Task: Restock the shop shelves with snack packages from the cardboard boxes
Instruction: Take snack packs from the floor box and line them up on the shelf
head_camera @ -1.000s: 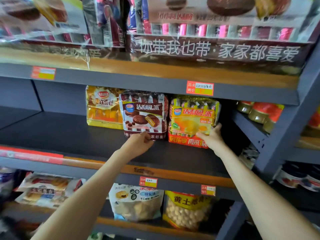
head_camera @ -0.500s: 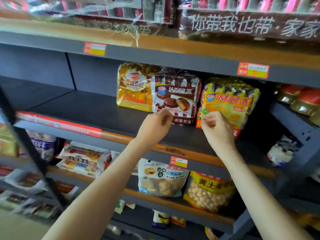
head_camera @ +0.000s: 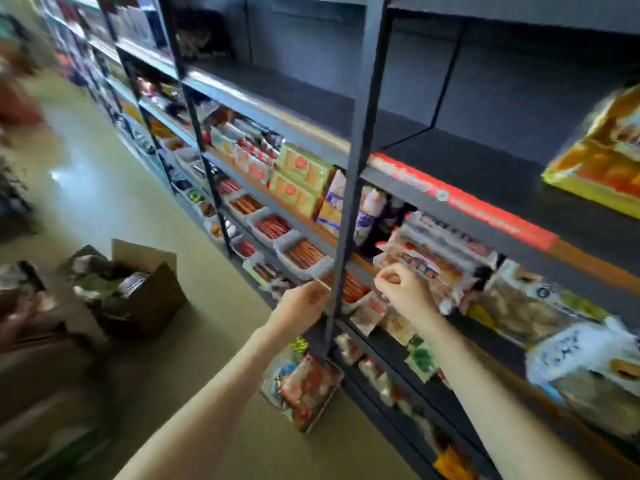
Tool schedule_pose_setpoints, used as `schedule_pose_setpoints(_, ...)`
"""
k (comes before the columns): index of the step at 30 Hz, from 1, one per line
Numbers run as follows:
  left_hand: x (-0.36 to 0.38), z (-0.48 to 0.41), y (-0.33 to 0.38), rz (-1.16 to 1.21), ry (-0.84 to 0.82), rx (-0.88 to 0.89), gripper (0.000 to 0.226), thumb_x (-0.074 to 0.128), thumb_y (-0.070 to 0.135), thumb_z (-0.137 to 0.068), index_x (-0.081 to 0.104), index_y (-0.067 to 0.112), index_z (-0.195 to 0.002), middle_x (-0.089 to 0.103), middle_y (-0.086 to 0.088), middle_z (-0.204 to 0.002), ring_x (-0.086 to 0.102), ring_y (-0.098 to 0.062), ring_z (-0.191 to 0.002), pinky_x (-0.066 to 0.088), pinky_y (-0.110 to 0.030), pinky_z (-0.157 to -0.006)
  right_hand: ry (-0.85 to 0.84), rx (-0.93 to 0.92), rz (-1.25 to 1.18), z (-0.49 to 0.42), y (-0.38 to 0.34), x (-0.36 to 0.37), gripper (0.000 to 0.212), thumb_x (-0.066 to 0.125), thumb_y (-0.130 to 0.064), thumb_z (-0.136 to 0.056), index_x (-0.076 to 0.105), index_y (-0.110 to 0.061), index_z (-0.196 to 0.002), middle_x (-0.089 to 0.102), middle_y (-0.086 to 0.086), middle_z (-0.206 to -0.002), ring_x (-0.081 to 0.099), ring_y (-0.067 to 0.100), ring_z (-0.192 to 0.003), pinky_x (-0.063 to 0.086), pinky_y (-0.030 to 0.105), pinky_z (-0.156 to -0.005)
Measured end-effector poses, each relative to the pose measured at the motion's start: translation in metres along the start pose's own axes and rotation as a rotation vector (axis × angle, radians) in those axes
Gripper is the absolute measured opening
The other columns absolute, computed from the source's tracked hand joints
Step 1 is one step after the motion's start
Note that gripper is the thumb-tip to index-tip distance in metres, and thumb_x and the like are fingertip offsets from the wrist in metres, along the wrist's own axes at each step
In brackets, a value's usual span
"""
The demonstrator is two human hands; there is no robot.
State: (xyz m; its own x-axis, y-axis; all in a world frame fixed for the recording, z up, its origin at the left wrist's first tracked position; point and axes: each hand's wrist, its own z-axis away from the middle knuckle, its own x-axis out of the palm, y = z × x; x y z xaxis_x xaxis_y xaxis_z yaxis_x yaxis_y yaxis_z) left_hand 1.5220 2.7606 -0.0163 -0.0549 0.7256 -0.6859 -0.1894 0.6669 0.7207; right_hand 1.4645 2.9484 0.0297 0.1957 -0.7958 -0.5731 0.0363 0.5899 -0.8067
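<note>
My left hand (head_camera: 304,303) hangs in the air in front of the dark shelf post (head_camera: 360,168), fingers curled in, nothing in it. To its right, my right hand (head_camera: 405,292) is a loose fist, also holding nothing, just in front of packets on a lower shelf. An open cardboard box (head_camera: 145,296) with several packages inside stands on the floor to the left, well apart from both hands. A yellow snack package (head_camera: 602,161) stands on the dark middle shelf (head_camera: 485,174) at the far right edge. The picture is blurred by motion.
Lower shelves hold green-and-orange biscuit boxes (head_camera: 301,178), white trays of red sausages (head_camera: 273,226) and mixed packets. A tray of sweets (head_camera: 304,389) juts out near the floor. More boxes (head_camera: 38,375) sit at the left. The aisle floor (head_camera: 104,188) runs away leftward.
My view has swung left and down, away from the three packages on the middle shelf. Both hands have come off those packages and dropped lower. The floor box has come into view.
</note>
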Motion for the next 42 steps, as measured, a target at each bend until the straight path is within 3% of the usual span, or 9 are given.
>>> schedule_pose_setpoints(3,-0.038,0.015,-0.116,-0.04,-0.017,-0.307,0.021,0.051,0.019,-0.094,0.067,0.006,-0.095,0.071,-0.015,-0.096,0.067,-0.031,-0.092,0.05,-0.031,-0.076,-0.181,0.151,-0.034,-0.028,-0.001,0.08,0.005,0.055,-0.01,-0.092,0.056,-0.006,-0.09,0.055,0.006,-0.07,0.053,0.015,-0.059,0.041,0.024,-0.052)
schedule_pose_setpoints(8,-0.102,0.054,-0.258,-0.038,0.011,-0.682,0.02,0.049,0.024,-0.093,0.062,0.011,-0.084,0.07,-0.012,-0.1,0.064,-0.026,-0.096,0.044,-0.025,-0.069,-0.391,0.258,0.073,-0.08,-0.008,0.185,0.009,0.052,-0.011,-0.095,0.057,-0.005,-0.09,0.054,0.007,-0.073,0.052,0.016,-0.061,0.042,0.026,-0.053)
schedule_pose_setpoints(12,-0.143,0.057,-0.34,0.072,0.104,-0.865,0.026,0.049,0.029,-0.095,0.062,0.011,-0.107,0.068,-0.01,-0.105,0.064,-0.023,-0.096,0.049,-0.026,-0.077,-0.498,0.303,0.177,-0.138,-0.021,0.262,0.015,0.054,-0.014,-0.096,0.054,-0.003,-0.106,0.052,0.01,-0.08,0.051,0.018,-0.067,0.041,0.027,-0.054)
schedule_pose_setpoints(19,-0.221,-0.02,-0.456,0.225,0.099,-0.995,0.029,0.047,0.032,-0.095,0.058,0.015,-0.116,0.064,-0.006,-0.116,0.063,-0.02,-0.103,0.051,-0.029,-0.085,-0.744,0.323,0.471,-0.244,-0.056,0.419,0.033,0.054,-0.03,-0.095,0.046,-0.01,-0.12,0.056,0.014,-0.114,0.055,0.023,-0.084,0.042,0.026,-0.061)
schedule_pose_setpoints(22,-0.262,-0.072,-0.48,0.257,0.082,-0.988,0.03,0.046,0.035,-0.095,0.057,0.016,-0.115,0.063,-0.004,-0.117,0.061,-0.018,-0.103,0.049,-0.027,-0.084,-0.885,0.281,0.705,-0.286,-0.088,0.474,0.051,0.056,-0.041,-0.093,0.043,-0.01,-0.131,0.051,0.01,-0.127,0.052,0.026,-0.112,0.047,0.03,-0.083)
schedule_pose_setpoints(24,-0.29,-0.104,-0.492,0.305,0.064,-0.968,0.032,0.044,0.037,-0.096,0.054,0.017,-0.118,0.061,-0.003,-0.119,0.061,-0.016,-0.103,0.049,-0.028,-0.086,-0.901,0.237,0.751,-0.306,-0.122,0.506,0.053,0.057,-0.041,-0.092,0.045,-0.008,-0.131,0.052,0.009,-0.121,0.054,0.025,-0.112,0.047,0.033,-0.094)
schedule_pose_setpoints(31,-0.365,-0.186,-0.564,0.446,0.171,-1.021,0.026,0.043,0.032,-0.093,0.057,0.018,-0.111,0.064,-0.004,-0.111,0.062,-0.018,-0.099,0.045,-0.026,-0.075,-0.93,0.023,0.73,-0.367,-0.245,0.626,0.047,0.054,-0.035,-0.094,0.046,-0.01,-0.132,0.054,0.006,-0.119,0.053,0.02,-0.106,0.038,0.024,-0.081)
schedule_pose_setpoints(39,-0.411,-0.269,-0.655,0.566,0.189,-1.152,0.025,0.045,0.03,-0.096,0.057,0.015,-0.113,0.064,-0.007,-0.114,0.062,-0.021,-0.101,0.049,-0.029,-0.084,-1.047,-0.026,0.836,-0.422,-0.307,0.757,0.042,0.053,-0.035,-0.095,0.048,-0.012,-0.13,0.055,0.007,-0.129,0.055,0.018,-0.101,0.046,0.025,-0.074)
schedule_pose_setpoints(42,-0.419,-0.295,-0.682,0.579,0.185,-1.202,0.027,0.045,0.031,-0.095,0.058,0.016,-0.114,0.064,-0.007,-0.116,0.061,-0.022,-0.104,0.047,-0.029,-0.088,-1.108,-0.046,0.884,-0.446,-0.32,0.804,0.044,0.051,-0.032,-0.097,0.045,-0.01,-0.134,0.051,0.007,-0.133,0.052,0.02,-0.114,0.041,0.023,-0.079)
